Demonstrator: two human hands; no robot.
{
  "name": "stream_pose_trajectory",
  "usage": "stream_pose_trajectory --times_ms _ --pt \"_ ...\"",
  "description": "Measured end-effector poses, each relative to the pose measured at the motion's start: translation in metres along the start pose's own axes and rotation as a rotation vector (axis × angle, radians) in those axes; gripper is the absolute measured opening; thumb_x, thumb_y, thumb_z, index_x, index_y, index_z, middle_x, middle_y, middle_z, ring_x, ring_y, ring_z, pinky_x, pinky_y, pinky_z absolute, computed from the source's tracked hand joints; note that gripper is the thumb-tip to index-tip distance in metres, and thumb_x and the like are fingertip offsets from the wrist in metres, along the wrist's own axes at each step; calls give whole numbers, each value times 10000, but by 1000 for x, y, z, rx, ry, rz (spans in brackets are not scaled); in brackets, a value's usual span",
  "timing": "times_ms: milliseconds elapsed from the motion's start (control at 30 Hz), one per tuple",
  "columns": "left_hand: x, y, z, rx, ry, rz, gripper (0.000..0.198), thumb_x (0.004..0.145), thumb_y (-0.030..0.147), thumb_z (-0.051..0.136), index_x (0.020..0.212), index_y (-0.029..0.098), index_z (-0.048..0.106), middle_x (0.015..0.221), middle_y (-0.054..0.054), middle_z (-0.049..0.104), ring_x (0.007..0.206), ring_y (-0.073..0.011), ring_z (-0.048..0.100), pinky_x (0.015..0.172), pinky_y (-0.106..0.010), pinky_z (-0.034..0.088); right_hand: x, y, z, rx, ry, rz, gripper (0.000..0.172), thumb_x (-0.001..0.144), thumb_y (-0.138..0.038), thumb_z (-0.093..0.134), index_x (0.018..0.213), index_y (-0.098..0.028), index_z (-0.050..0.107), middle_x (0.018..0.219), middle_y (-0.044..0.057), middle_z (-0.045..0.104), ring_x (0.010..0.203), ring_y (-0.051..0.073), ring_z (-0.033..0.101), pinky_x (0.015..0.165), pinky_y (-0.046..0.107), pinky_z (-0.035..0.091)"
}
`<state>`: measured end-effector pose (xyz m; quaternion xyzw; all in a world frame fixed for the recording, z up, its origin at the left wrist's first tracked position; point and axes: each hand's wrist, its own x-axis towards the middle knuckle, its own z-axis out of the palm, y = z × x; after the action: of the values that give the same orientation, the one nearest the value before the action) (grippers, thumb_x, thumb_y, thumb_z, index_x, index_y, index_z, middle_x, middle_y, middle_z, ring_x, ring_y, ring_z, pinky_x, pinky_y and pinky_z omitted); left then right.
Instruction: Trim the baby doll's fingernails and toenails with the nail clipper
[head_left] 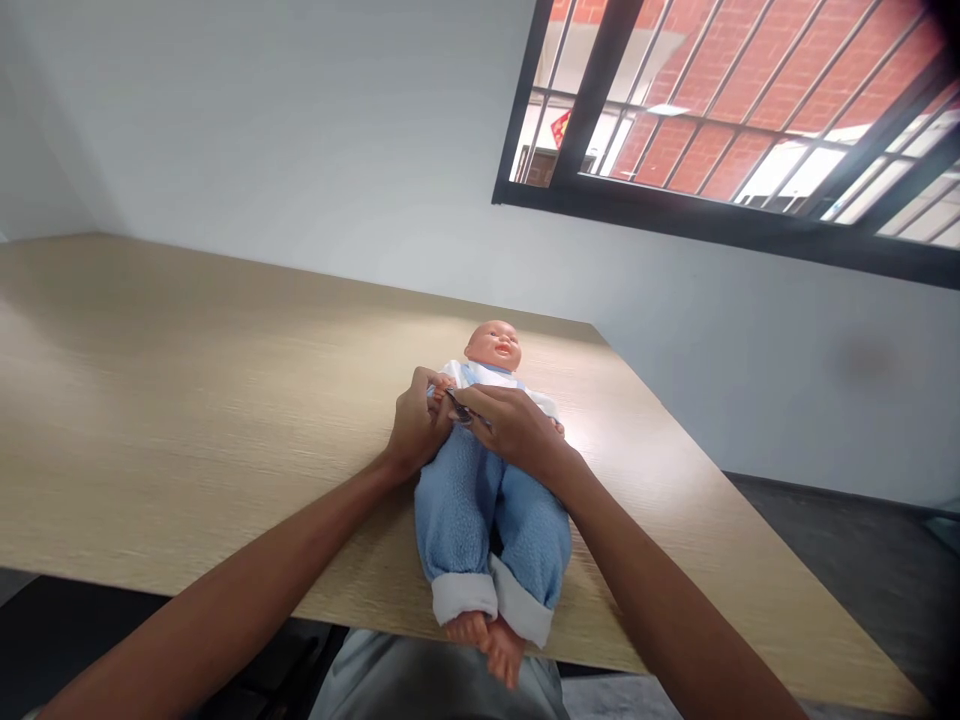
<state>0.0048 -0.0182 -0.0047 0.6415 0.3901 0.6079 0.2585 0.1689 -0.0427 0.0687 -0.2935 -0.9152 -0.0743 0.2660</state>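
Note:
A baby doll [465,490] in blue trousers with white cuffs and a white and blue top lies on its back on the table, feet towards me. My left hand [421,425] is closed around the doll's small hand [442,386] on the left side. In my right hand [511,425], between thumb and fingers, is a small shiny metal nail clipper [460,408], its tip at the doll's fingers. My own fingers partly hide the clipper and the doll's chest. The doll's other hand [557,427] rests beyond my right wrist.
The light wooden table [187,400] runs far to the left, and its right edge slants down beside my right arm. A pale wall [300,130] stands behind it, with a barred window [720,120] at upper right. The doll's feet [504,650] overhang the front edge, above my lap.

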Motion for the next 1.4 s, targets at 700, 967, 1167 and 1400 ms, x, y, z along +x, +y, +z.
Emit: stream_pose_trajectory --times_ms 700,967,1167,1400 --pt "-4 -8 1 -73 4 -26 211 902 304 603 995 231 428 1054 -74 757 751 -184 762 607 -266 592 -2 1 4 31 54 76 103 929 -238 603 1018 -202 567 814 14 678 677 140 589 615 262 428" --pt "-4 -10 2 -65 2 -16 190 926 332 583 1004 233 441 1112 -87 751 755 -187 766 589 -266 591 -2 2 3 27 34 48 160 940 -233 585 1094 -194 589 834 24 675 698 148 587 629 266 430" --pt "-4 -12 1 -51 13 -12 189 909 308 593 1001 231 447 1163 -108 731 807 -196 762 593 -268 589 -2 3 3 18 18 26 120 965 -154 489 999 -201 594 806 13 659 696 133 574 618 254 398" --pt "-3 -10 2 -50 18 -18 193 893 292 612 984 230 454 1125 -89 744 810 -185 759 634 -271 598 0 -2 -1 -29 -31 -52 199 915 -57 440 920 -215 561 761 -9 610 644 121 505 563 268 307"
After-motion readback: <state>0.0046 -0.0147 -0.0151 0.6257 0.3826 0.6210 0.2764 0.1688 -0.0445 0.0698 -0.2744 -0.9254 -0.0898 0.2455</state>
